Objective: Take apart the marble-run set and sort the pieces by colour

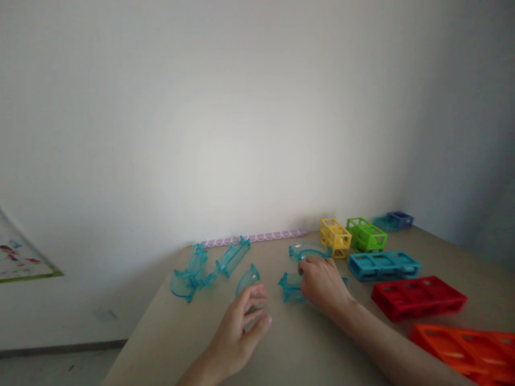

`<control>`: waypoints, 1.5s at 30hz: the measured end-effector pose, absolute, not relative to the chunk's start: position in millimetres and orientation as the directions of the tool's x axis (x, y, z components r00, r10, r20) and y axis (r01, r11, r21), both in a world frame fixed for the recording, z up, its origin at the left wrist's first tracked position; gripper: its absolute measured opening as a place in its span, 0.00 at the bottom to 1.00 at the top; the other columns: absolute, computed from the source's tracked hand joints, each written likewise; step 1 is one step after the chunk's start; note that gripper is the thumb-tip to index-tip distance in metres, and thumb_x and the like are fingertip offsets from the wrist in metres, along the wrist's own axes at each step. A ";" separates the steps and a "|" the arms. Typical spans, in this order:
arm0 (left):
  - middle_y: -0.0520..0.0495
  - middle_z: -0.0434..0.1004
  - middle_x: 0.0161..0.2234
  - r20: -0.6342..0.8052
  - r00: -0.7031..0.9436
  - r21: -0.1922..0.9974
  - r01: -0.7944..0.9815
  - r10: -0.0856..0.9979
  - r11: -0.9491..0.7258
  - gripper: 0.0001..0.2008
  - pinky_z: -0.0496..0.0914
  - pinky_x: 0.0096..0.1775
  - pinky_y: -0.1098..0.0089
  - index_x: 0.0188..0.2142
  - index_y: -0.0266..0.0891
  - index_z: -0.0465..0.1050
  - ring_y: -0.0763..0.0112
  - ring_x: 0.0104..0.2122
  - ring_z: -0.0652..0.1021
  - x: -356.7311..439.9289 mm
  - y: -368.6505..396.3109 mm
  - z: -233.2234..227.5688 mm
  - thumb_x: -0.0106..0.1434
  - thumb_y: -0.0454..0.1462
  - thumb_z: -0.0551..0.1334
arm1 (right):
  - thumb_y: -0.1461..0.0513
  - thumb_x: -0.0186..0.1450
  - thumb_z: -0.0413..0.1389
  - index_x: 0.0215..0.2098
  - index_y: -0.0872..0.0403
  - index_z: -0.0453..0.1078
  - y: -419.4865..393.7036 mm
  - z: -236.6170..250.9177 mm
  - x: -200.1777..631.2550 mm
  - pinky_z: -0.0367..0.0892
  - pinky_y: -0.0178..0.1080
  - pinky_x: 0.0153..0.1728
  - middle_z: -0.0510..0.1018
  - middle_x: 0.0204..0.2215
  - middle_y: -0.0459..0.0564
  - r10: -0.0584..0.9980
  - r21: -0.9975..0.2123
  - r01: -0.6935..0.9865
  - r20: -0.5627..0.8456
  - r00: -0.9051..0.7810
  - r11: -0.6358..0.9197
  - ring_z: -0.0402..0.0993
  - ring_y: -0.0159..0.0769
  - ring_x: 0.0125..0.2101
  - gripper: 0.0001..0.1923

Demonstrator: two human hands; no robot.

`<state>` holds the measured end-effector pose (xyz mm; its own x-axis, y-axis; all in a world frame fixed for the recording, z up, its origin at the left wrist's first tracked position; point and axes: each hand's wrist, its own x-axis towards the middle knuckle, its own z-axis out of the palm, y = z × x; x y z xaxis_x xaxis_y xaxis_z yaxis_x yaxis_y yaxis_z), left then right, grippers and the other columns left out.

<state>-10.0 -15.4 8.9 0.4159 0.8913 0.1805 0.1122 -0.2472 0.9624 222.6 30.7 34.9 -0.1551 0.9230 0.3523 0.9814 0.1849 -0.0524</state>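
We see our left hand [241, 327] raised just above the beige worktop [169, 332], its fingers loosely curled around a small clear curved plastic piece [247, 281], thumb and fingertips closing on its near end without a firm pinch that we can confirm. Our right hand [319, 284] lies palm down further right, fingers pressed over a translucent teal curved track segment [290, 287], with another teal curved chute [306, 250] touching or just beyond its fingertips. To the far left lies a cluster of joined teal track pieces [205, 265], and a lilac studded strip [257, 237] runs along the wall. On the right stand a yellow open-frame block [335, 237], a green frame block [366, 234], a flat blue frame [384, 265], a red frame [418, 296] and an orange frame [466, 343] nearest us. We judge the slick, see-through pieces easy to lose from a light grasp; the clear one could slip and skid off the near left edge, and our right forearm, crossing close to the red frame, could nudge it.
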 end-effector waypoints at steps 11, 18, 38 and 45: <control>0.41 0.70 0.47 0.337 0.306 0.903 0.163 0.890 -0.398 0.13 0.68 0.52 0.63 0.48 0.41 0.67 0.63 0.49 0.71 -10.2 -14.6 18.0 0.65 0.40 0.57 | 0.58 0.66 0.47 0.53 0.57 0.68 25.2 33.3 218.0 0.48 0.53 0.55 0.67 0.54 0.65 0.848 -0.032 0.977 0.503 -0.166 0.210 0.63 0.53 0.53 0.20; 0.43 0.72 0.43 0.444 0.162 0.843 0.258 0.881 -0.472 0.10 0.70 0.46 0.66 0.43 0.40 0.69 0.64 0.44 0.74 -18.0 -7.2 19.7 0.64 0.40 0.57 | 0.56 0.66 0.46 0.51 0.57 0.71 33.1 25.8 220.7 0.46 0.56 0.55 0.66 0.55 0.69 0.885 0.023 0.986 0.438 -0.158 0.164 0.64 0.56 0.53 0.21; 0.46 0.73 0.32 0.351 0.217 0.700 0.585 0.911 -0.409 0.08 0.66 0.31 0.71 0.33 0.39 0.74 0.67 0.31 0.74 -24.2 9.3 13.0 0.61 0.36 0.56 | 0.67 0.60 0.51 0.62 0.53 0.55 -4.8 32.5 182.2 0.51 0.52 0.59 0.57 0.63 0.57 0.650 -0.243 0.603 0.326 -0.687 0.759 0.52 0.46 0.61 0.32; 0.45 0.73 0.35 0.547 0.070 0.529 0.743 0.834 -0.410 0.09 0.67 0.37 0.66 0.37 0.39 0.72 0.64 0.33 0.74 -39.7 16.9 21.1 0.63 0.38 0.54 | 0.58 0.62 0.55 0.61 0.52 0.56 -7.9 33.1 181.8 0.54 0.48 0.57 0.64 0.58 0.55 0.617 -0.335 0.531 0.253 -0.745 0.779 0.57 0.48 0.58 0.30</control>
